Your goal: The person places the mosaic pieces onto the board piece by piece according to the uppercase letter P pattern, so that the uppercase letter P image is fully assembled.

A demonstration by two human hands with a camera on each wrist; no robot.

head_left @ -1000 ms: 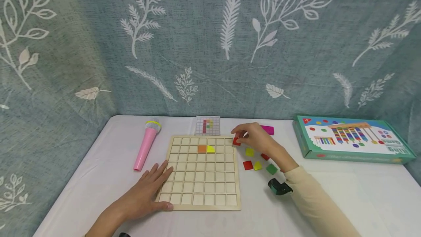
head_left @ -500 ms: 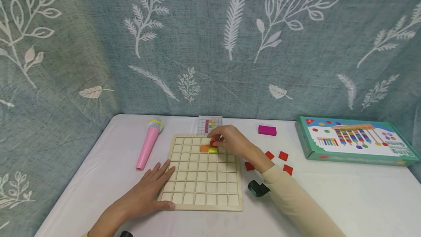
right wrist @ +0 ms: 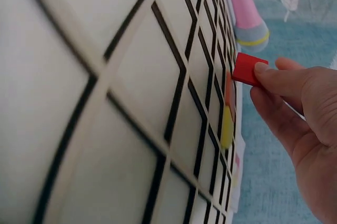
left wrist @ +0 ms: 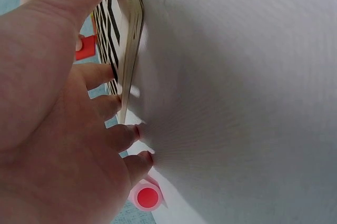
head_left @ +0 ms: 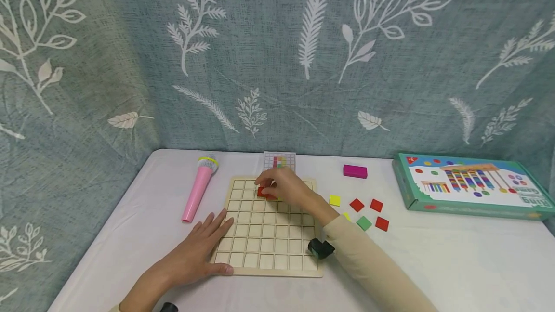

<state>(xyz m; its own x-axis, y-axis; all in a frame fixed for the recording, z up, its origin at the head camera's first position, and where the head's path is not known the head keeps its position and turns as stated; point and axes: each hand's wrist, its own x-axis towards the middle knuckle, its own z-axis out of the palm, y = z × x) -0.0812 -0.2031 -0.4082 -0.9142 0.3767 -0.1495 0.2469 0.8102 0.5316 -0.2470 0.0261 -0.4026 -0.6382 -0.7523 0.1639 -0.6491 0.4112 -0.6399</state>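
A wooden grid board [head_left: 266, 231] lies on the white table. My left hand [head_left: 195, 254] rests at its left edge, fingers spread and the thumb on the near left corner. Between thumb and fingertips, my right hand [head_left: 286, 188] pinches a red square tile [right wrist: 247, 69]. In the right wrist view that tile is held just off the board, close to an orange tile [right wrist: 228, 91] and a yellow tile [right wrist: 226, 128] set in neighbouring cells. From the head view, the right hand covers the yellow one and part of the orange one.
Loose red [head_left: 382, 224], yellow [head_left: 335, 200] and green [head_left: 363, 223] tiles lie right of the board. Behind it is a printed grid card [head_left: 269, 160], partly covered. A pink toy microphone [head_left: 197, 191] lies left; a magenta block [head_left: 355, 171] and a game box [head_left: 477, 184] sit right.
My right hand has carried the red tile leftward from the board's right edge, past the yellow tile, to the orange tile's left side. The left hand stays on the board's edge.
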